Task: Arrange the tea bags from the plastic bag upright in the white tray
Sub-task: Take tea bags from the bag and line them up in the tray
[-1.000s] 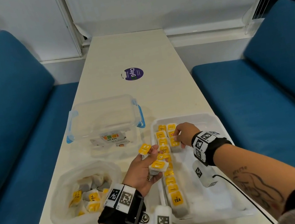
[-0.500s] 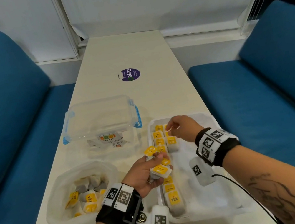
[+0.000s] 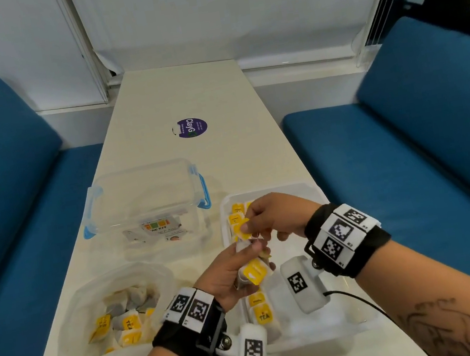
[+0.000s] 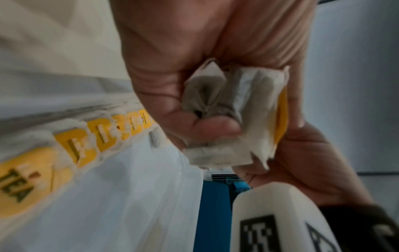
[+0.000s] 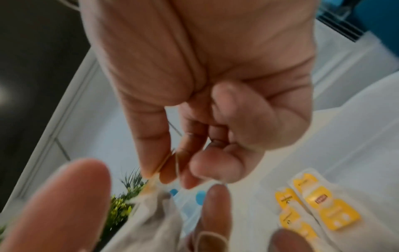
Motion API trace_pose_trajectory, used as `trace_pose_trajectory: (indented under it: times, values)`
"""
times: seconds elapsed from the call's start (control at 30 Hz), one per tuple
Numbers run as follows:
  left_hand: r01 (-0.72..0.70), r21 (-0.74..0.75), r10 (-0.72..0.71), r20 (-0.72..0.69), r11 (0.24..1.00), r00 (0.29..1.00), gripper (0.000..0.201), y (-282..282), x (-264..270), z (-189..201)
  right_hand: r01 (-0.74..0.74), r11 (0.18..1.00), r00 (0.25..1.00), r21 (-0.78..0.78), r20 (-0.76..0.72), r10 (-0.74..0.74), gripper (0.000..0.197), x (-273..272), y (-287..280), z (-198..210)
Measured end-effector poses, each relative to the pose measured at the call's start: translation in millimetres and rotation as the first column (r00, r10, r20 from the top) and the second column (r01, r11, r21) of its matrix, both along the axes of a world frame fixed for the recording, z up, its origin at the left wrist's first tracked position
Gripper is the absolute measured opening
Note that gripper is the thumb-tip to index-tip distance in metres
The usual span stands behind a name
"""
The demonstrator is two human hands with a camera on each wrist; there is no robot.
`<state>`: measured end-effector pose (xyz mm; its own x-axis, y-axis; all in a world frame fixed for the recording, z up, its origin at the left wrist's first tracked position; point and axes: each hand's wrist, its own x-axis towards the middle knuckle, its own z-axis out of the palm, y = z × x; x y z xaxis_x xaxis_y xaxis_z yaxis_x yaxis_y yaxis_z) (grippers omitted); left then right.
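Gripping a bunch of tea bags, the left hand hovered over the white tray's left edge, fingers curled around them. Right hand pinched the yellow tag of one tea bag just above the left hand. A row of upright bags stood along the tray's left edge. Plastic bag with more bags sat at the tabletop's near-left corner, clear lidded box behind it.
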<state>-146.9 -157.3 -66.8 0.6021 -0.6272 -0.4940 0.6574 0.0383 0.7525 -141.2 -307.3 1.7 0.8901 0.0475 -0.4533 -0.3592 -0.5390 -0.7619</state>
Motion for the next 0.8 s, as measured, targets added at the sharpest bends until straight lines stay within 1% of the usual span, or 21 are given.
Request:
trace_pose_trajectory:
  times: [0.03,0.07,0.13,0.2,0.27,0.3,0.33,0.4,0.43,0.47,0.53,0.63,0.8]
  values:
    - [-0.031,-0.044,0.028,-0.063,0.999,0.998,0.039,1,0,1,0.056,0.996,0.998,0.071,-0.006,-0.055,0.023,-1,-2,-1]
    - [-0.057,-0.091,0.045,-0.136,0.994,0.99,0.046,1,0,0,0.102,0.985,0.995,0.137,-0.019,-0.1,0.023,-3,-4,-2]
    - [-0.088,-0.179,0.041,-0.248,0.98,0.968,0.057,1,3,-1,0.182,0.945,0.983,0.27,-0.056,-0.174,0.023,-5,-6,-6]
    - [-0.111,-0.205,0.05,-0.281,0.972,0.959,0.056,0,5,-4,0.24,0.892,0.971,0.382,-0.09,-0.223,0.021,-7,-6,-9]
    - [-0.117,-0.19,0.06,-0.281,0.975,0.958,0.051,1,7,-5,0.23,0.873,0.973,0.429,-0.077,-0.218,0.016,-10,-6,-11]
    - [-0.11,-0.187,0.054,-0.282,0.976,0.958,0.048,2,8,-6,0.191,0.891,0.981,0.412,-0.045,-0.189,0.014,-12,-6,-12]
    - [-0.101,-0.187,0.045,-0.282,0.977,0.958,0.043,2,8,-7,0.131,0.925,0.99,0.357,0.003,-0.141,0.018,-13,-7,-12]
    - [-0.093,-0.186,0.038,-0.282,0.978,0.959,0.035,5,10,-7,-0.006,0.981,0.994,0.192,0.107,-0.015,0.035,-14,-9,-11]
    - [-0.087,-0.187,0.031,-0.282,0.979,0.959,0.034,6,10,-7,-0.056,0.989,0.989,0.138,0.141,0.037,0.041,-13,-9,-10]
    - [-0.075,-0.189,0.019,-0.28,0.979,0.96,0.034,6,10,-7,-0.094,0.989,0.984,0.116,0.161,0.074,0.045,-13,-10,-9]
    - [-0.036,-0.181,-0.012,-0.258,0.983,0.966,0.036,6,10,-8,-0.148,0.983,0.975,0.105,0.183,0.127,0.043,-12,-11,-6]
    - [0.005,-0.165,-0.042,-0.218,0.986,0.975,0.037,6,8,-10,-0.199,0.974,0.966,0.107,0.189,0.176,0.031,-10,-12,-2]
    - [-0.012,-0.14,-0.024,-0.258,0.99,0.966,0.04,7,4,-8,-0.197,0.968,0.976,0.153,0.128,0.179,0.024,-8,-16,-4]
